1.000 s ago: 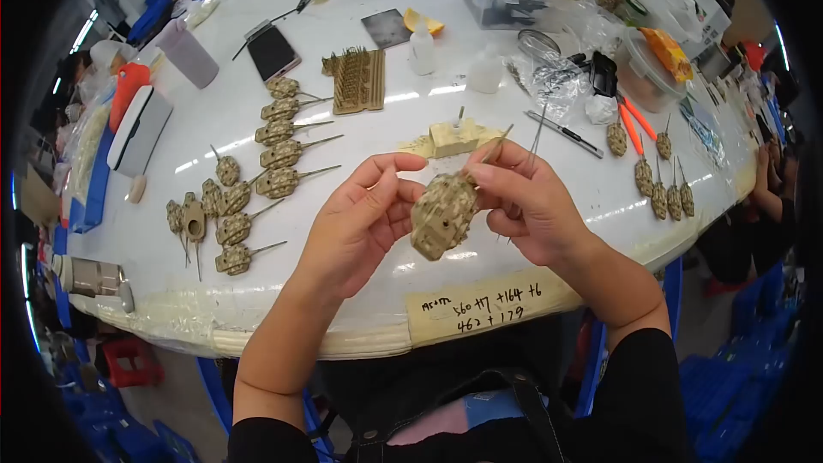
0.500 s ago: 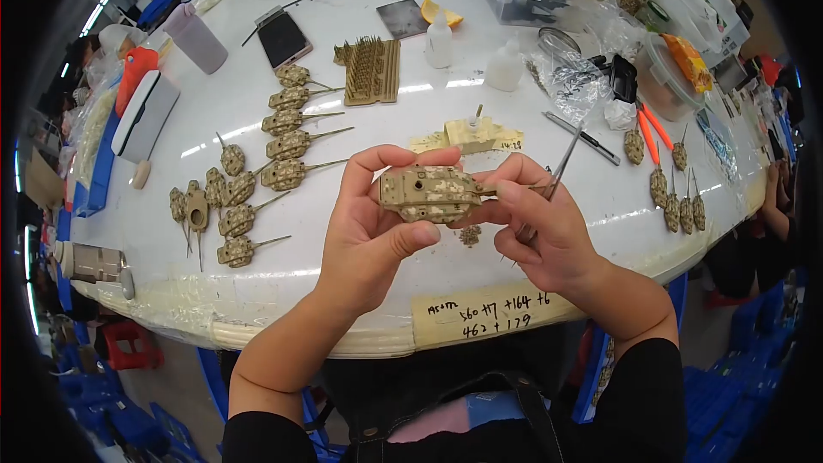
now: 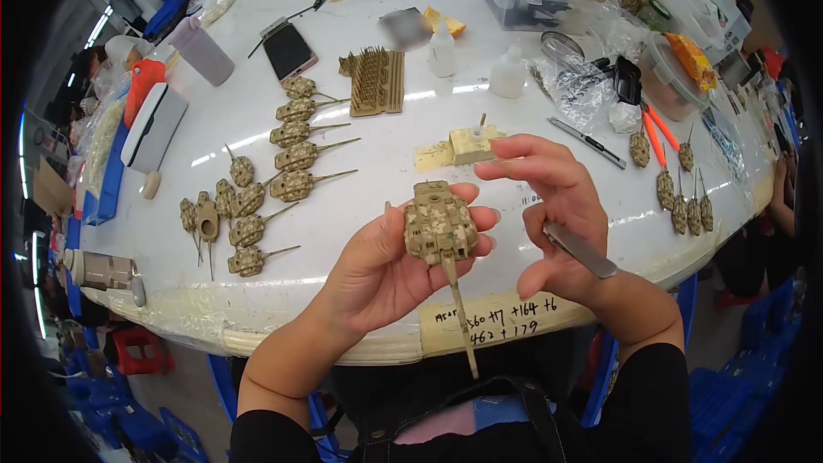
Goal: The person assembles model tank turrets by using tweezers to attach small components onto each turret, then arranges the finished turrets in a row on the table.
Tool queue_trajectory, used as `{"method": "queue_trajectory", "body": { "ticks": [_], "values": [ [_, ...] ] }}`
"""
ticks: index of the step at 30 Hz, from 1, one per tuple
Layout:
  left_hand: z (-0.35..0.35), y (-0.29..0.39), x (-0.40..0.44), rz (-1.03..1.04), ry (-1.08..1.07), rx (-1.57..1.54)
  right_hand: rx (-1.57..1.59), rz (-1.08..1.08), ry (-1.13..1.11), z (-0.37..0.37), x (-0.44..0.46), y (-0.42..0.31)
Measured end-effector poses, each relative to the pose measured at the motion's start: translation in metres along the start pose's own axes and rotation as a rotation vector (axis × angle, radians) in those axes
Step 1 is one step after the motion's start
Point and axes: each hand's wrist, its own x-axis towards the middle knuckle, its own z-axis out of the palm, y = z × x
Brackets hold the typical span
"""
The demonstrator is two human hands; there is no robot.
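Observation:
My left hand (image 3: pixel 373 270) holds a camouflage-painted model tank turret (image 3: pixel 440 225) from below, fingers round its far side. The turret's long gun barrel points down toward me, past the table edge. To its right, my right hand (image 3: pixel 570 206) is apart from the turret, thumb and forefinger spread. Metal tweezers (image 3: pixel 583 254) are tucked in that palm under the curled fingers; their tips are hidden. Just beyond the hands stands a cream-coloured block (image 3: pixel 471 147) with a short peg, on yellowish tape.
Several similar turrets (image 3: pixel 296 157) are grouped on the left, more (image 3: pixel 665 190) on the right. Behind lie a rack of small brown parts (image 3: pixel 377 81), a phone (image 3: pixel 289 50) and dropper bottles (image 3: pixel 506 75). A craft knife (image 3: pixel 587 142) and orange-handled pliers (image 3: pixel 658 129) lie right.
The turret has turned from lying sideways to barrel toward me, now in my left hand alone. My right hand has let go of the barrel and opened its thumb and forefinger, keeping the tweezers.

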Motion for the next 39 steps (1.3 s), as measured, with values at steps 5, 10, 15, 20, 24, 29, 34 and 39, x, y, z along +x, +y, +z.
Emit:
{"method": "queue_trajectory", "body": {
  "ticks": [5,10,15,20,24,29,34,39],
  "values": [
    [0.002,-0.005,0.000,-0.050,0.040,-0.002,-0.048,0.056,-0.196,0.001,0.002,0.010],
    [0.005,-0.008,0.000,-0.053,0.077,-0.004,0.310,0.278,-0.129,0.009,0.001,0.012],
    [0.008,-0.008,-0.003,-0.063,0.218,0.021,0.418,0.456,-0.196,0.008,0.003,0.007],
    [0.005,-0.010,-0.002,-0.046,0.180,-0.014,0.367,0.454,-0.214,0.006,0.002,0.011],
    [0.008,-0.009,-0.002,-0.053,0.220,-0.001,0.368,0.479,-0.177,0.008,0.002,0.010],
    [0.011,-0.008,0.000,-0.062,0.218,0.107,0.354,0.515,-0.184,0.009,0.002,0.010],
    [0.013,-0.008,0.000,-0.052,0.203,0.184,0.390,0.430,-0.199,0.010,0.001,0.012],
    [0.015,-0.008,-0.001,-0.059,0.183,0.209,0.370,0.391,-0.202,0.011,0.001,0.013]
  ]
}}
